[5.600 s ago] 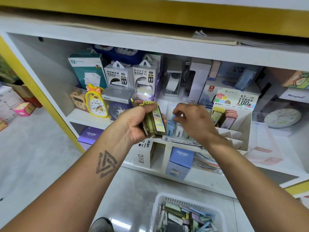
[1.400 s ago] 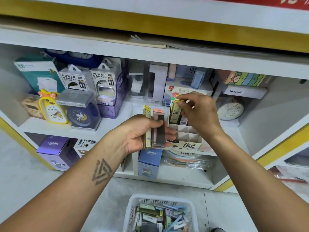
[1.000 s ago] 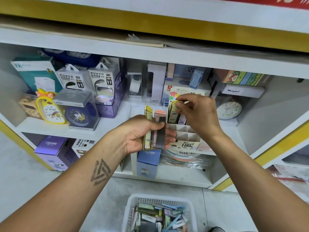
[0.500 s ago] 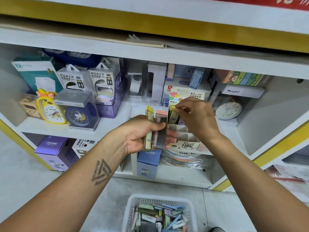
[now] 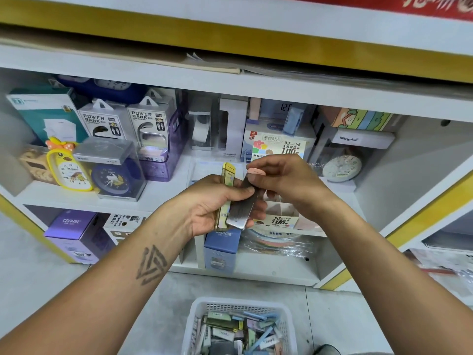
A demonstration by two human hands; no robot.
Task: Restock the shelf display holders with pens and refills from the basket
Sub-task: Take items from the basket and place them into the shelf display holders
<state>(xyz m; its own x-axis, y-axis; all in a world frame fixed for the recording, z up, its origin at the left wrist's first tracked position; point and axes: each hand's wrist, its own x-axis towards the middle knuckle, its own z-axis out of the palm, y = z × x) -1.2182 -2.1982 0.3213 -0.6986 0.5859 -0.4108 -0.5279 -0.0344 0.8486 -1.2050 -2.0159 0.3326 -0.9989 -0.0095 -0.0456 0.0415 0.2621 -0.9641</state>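
My left hand [image 5: 217, 203] grips a small stack of flat refill cases, a yellow case [image 5: 225, 198] on the left. My right hand [image 5: 286, 183] pinches the top of a pink-capped case [image 5: 240, 208] that still lies in the left hand's stack. Behind both hands on the shelf stands the white display holder [image 5: 281, 221] with "0.7 HB 100" printed on its card and front; its compartments are mostly hidden by my hands. A white basket [image 5: 199, 324] on the floor below holds several more refill cases.
The shelf [image 5: 163, 198] carries power bank boxes [image 5: 102, 121], a yellow duck clock [image 5: 69, 167], a blue clock in a clear box [image 5: 115, 178] and a white clock [image 5: 341, 167]. Purple and blue boxes [image 5: 74, 231] stand on the lower shelf. Grey floor lies around the basket.
My right hand left the display holder, where it set down a yellow case, and came back to the left hand's stack, now pinching the pink-capped case.
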